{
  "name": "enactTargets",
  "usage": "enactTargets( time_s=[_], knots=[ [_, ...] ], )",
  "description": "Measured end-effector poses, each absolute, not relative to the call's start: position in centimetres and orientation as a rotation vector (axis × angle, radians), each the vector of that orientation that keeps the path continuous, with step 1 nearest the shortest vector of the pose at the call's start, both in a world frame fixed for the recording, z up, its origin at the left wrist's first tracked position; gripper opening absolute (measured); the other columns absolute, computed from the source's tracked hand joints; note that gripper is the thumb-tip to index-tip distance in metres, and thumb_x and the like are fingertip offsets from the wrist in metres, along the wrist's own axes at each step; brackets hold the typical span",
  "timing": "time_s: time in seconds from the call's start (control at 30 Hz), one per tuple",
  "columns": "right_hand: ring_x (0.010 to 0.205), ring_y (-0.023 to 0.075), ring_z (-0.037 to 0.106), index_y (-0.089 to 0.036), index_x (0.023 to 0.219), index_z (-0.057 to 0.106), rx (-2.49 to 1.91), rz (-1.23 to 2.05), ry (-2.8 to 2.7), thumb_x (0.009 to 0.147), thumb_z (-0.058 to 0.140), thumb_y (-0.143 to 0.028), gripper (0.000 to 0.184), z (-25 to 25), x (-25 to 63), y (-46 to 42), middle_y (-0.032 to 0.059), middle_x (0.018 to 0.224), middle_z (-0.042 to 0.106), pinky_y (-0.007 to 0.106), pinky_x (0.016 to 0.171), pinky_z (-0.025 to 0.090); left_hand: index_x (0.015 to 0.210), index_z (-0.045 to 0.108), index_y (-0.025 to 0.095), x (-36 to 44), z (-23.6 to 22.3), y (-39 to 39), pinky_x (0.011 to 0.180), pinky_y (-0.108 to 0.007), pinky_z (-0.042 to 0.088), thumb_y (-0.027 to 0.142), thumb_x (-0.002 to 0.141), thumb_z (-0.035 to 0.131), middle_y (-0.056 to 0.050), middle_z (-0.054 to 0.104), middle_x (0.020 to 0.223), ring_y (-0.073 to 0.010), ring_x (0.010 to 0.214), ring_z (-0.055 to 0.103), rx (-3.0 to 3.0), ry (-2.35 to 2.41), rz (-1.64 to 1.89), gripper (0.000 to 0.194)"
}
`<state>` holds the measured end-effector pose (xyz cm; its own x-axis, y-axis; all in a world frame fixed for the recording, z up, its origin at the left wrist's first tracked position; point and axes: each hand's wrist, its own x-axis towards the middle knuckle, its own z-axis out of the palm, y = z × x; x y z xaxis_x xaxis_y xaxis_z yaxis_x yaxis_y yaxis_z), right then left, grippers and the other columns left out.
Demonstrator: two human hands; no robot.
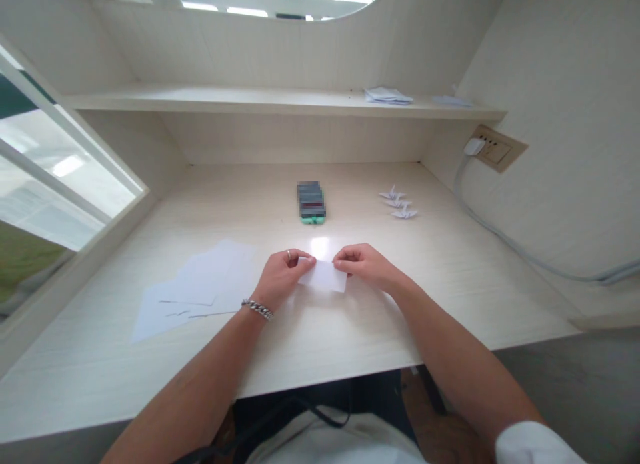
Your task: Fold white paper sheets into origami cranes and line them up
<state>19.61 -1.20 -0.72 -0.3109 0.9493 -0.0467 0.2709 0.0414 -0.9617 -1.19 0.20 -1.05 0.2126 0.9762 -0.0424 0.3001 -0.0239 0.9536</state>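
Observation:
A small white sheet of paper (324,277) is stretched between my two hands, just over the desk. My left hand (285,271), with a ring and a chain bracelet, pinches its upper left edge between thumb and fingers. At the upper right corner, my right hand (364,263) grips it the same way, fingers curled. Further back on the right stand three folded paper cranes (404,213), close together. Loose white sheets (200,277) lie overlapping on the desk to the left of my left hand.
A phone with a green edge (313,220) lies behind my hands, its screen blurred. Folded papers (389,96) rest on the shelf (250,101) above. On the right wall, a charger (474,146) sits in the socket, its cable (520,251) running along the desk's right side.

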Motion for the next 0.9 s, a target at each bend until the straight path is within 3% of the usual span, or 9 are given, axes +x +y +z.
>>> enactTargets(
  time_s=[0.17, 0.4, 0.6, 0.77, 0.9],
  knots=[
    [0.062, 0.0117, 0.053, -0.014, 0.073, 0.067, -1.293, 1.186, -1.76, 0.074, 0.059, -0.024, 0.013, -0.6, 18.5, -1.3, 0.0006, 0.068, 0.062, 0.024, 0.056, 0.037, 0.076, 0.073, 0.015, -0.8, -0.7, -0.3, 0.047, -0.023, 0.033, 0.042, 0.073, 0.066, 0.001, 0.058, 0.055, -0.0116, 0.051, 0.048, 1.651, 1.23, 0.799, 0.028],
    [0.057, 0.0119, 0.055, -0.015, 0.067, 0.064, -1.27, 1.315, -1.525, 0.07, 0.059, -0.021, 0.009, -0.7, 20.9, -0.8, 0.0014, 0.06, 0.062, 0.024, 0.058, 0.043, 0.077, 0.071, 0.014, -1.6, -0.6, 0.2, 0.051, -0.023, 0.038, 0.046, 0.067, 0.073, -0.001, 0.063, 0.062, -0.0123, 0.056, 0.052, 1.428, 1.273, 0.968, 0.034],
    [0.067, 0.0125, 0.058, -0.017, 0.085, 0.063, -1.246, 1.293, -1.409, 0.077, 0.063, -0.039, 0.023, -0.4, 19.9, -1.1, 0.0022, 0.078, 0.063, 0.025, 0.061, 0.047, 0.08, 0.067, 0.015, -1.2, -0.7, 0.0, 0.055, -0.026, 0.045, 0.047, 0.065, 0.074, -0.002, 0.065, 0.069, -0.0156, 0.061, 0.058, 1.24, 1.254, 1.035, 0.036],
    [0.063, 0.0135, 0.054, -0.016, 0.074, 0.064, -1.342, 1.071, -1.616, 0.079, 0.059, -0.032, 0.017, -1.1, 18.7, -1.1, 0.002, 0.069, 0.061, 0.025, 0.058, 0.042, 0.07, 0.068, 0.015, -1.8, -0.3, 0.0, 0.051, -0.025, 0.038, 0.043, 0.071, 0.068, -0.001, 0.063, 0.059, -0.0146, 0.054, 0.053, 1.581, 1.244, 0.836, 0.027],
    [0.068, 0.0153, 0.057, -0.018, 0.074, 0.067, -1.357, 0.88, -1.81, 0.08, 0.059, -0.024, 0.012, -0.8, 17.9, -1.5, 0.0023, 0.073, 0.067, 0.027, 0.063, 0.04, 0.072, 0.071, 0.017, -2.1, -0.1, 0.0, 0.057, -0.025, 0.04, 0.037, 0.077, 0.061, -0.003, 0.069, 0.067, -0.0163, 0.062, 0.058, 1.814, 1.153, 0.696, 0.023]
  ],
)
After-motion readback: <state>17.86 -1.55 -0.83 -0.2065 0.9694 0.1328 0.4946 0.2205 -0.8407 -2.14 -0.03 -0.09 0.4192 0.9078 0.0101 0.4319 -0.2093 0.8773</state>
